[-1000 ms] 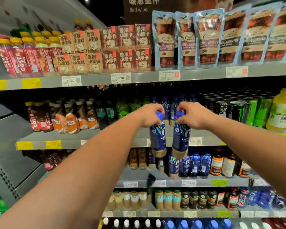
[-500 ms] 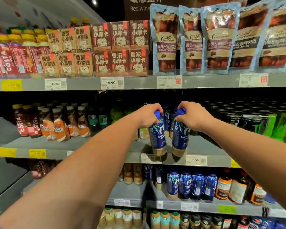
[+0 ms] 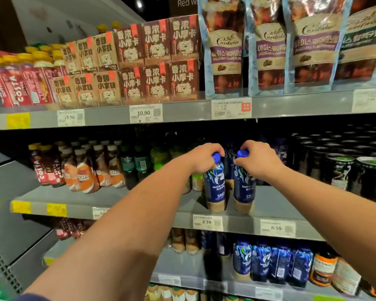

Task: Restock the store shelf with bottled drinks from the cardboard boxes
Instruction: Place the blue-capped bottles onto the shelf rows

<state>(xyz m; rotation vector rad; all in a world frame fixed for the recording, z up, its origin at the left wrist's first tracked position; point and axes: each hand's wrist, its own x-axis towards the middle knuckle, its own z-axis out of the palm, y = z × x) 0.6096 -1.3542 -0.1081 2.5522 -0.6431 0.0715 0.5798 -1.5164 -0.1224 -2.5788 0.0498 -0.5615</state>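
Note:
Two blue-labelled coffee bottles with blue caps stand side by side near the front of the grey middle shelf (image 3: 276,205). My left hand (image 3: 202,158) grips the cap and neck of the left bottle (image 3: 215,187). My right hand (image 3: 257,158) grips the top of the right bottle (image 3: 243,187). Both bottles are upright, and their bases look to rest on the shelf. More of the same blue bottles stand in the dark behind them. No cardboard box is in view.
Brown coffee bottles (image 3: 85,172) fill the middle shelf's left; black and green cans (image 3: 360,177) stand at its right. Cartons (image 3: 156,59) and pouches (image 3: 269,46) line the shelf above. Blue bottles (image 3: 269,263) sit on the shelf below.
Both hands have carried the two bottles up and forward from in front of the shelf edge onto the middle shelf. The view has moved closer to the shelf.

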